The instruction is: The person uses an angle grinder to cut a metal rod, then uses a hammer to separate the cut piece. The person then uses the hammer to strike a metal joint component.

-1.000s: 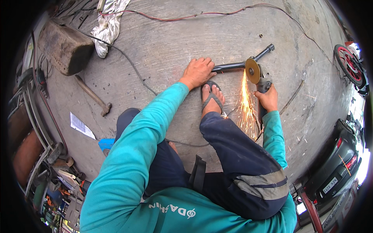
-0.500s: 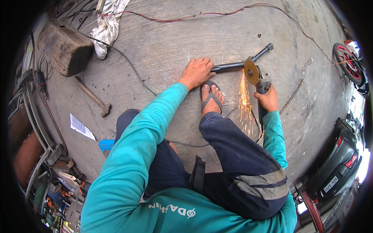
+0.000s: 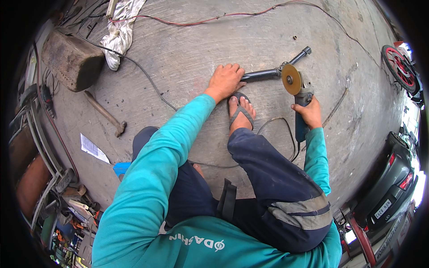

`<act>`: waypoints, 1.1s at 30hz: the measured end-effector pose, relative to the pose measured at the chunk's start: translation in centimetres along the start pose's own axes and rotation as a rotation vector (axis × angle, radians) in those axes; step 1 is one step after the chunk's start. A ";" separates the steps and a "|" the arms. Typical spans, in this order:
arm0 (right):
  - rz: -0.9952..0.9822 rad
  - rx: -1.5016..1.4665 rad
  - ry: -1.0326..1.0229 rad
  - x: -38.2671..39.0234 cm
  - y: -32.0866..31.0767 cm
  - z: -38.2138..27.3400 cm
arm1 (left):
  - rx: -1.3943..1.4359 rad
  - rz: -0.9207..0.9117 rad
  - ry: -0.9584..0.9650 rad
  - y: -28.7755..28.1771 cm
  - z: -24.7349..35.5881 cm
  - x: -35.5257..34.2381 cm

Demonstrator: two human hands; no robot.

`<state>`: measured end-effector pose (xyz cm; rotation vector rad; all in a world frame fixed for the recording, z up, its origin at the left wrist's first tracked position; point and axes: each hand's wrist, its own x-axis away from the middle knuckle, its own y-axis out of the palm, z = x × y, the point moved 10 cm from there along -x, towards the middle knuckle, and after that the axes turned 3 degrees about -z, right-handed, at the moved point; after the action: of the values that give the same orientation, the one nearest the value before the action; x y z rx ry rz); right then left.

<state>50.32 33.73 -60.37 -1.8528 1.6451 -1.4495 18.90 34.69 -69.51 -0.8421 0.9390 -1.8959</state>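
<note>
Centrally, a black metal tube point(image 3: 261, 74) lies on the concrete floor point(image 3: 187, 58), running rightward from the person's left hand to a joint, where a shorter arm point(image 3: 298, 56) angles up and away to a round, collared end. The left hand point(image 3: 226, 81) grasps the tube's left end, palm down, thumb toward the person. The right hand point(image 3: 310, 111) is wrapped around the body of an angle grinder point(image 3: 304, 98). Its tan disc point(image 3: 291, 82) stands at the joint, its left edge overlapping the tube in view; whether they touch cannot be told.

Just below the left hand is a foot point(image 3: 241, 111) in a dark sandal, its toes close to the tube. The grinder's cord point(image 3: 292, 134) loops between foot and grinder, narrowing the room there. Beyond the tube, a wide stretch of concrete reaches to a red-and-dark cable point(image 3: 192, 23) along the far edge; a small metal ring point(image 3: 294, 38) sits on it. Leftward, well apart, lie a hammer point(image 3: 105, 114) and a heavy block point(image 3: 71, 58). At the right rim stand a red wheel point(image 3: 399, 67) and a dark car point(image 3: 389, 196).
</note>
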 end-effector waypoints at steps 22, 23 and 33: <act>-0.042 0.163 0.012 -1.6 1.5 1.5 | 0.008 0.005 0.040 -0.4 0.2 0.3; -0.045 0.168 0.022 -1.5 1.4 1.3 | 0.002 0.005 0.039 -0.4 0.2 0.3; -0.072 0.138 0.062 -1.7 1.6 1.4 | -0.001 0.022 0.035 -0.3 0.1 0.3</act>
<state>50.72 34.08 -63.04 -1.8259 1.4781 -1.6221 18.75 34.51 -69.13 -0.7990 0.9666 -1.8967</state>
